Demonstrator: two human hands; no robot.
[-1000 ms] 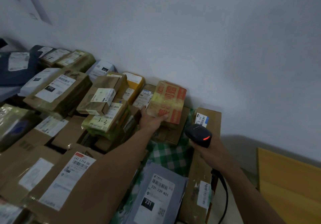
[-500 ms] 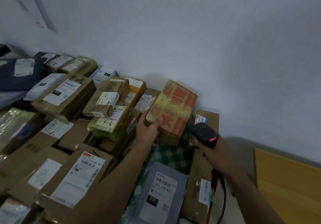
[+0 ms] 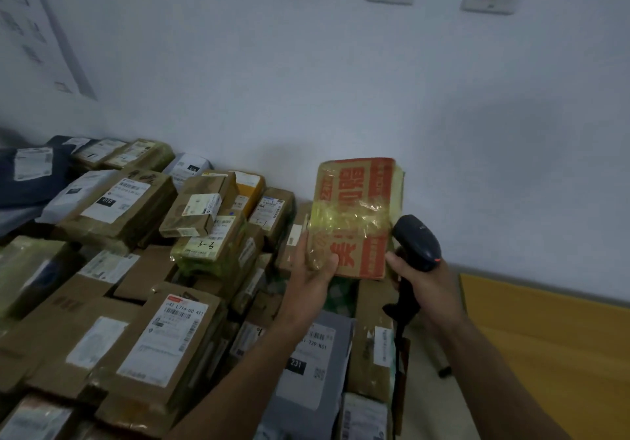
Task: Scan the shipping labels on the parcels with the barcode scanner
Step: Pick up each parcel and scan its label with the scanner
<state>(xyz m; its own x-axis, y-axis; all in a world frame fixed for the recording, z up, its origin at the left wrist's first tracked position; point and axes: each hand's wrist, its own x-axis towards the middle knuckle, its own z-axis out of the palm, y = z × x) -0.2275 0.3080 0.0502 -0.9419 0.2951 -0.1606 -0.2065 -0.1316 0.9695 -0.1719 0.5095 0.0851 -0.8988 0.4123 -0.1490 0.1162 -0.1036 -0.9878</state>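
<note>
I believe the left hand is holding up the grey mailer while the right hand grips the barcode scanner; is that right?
Not quite: in the head view the left hand holds up the red-printed box; the grey mailer lies in the pile. The right hand does grip the barcode scanner.

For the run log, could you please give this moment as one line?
left hand: holds red-printed parcel aloft | right hand: grips barcode scanner beside it
</note>
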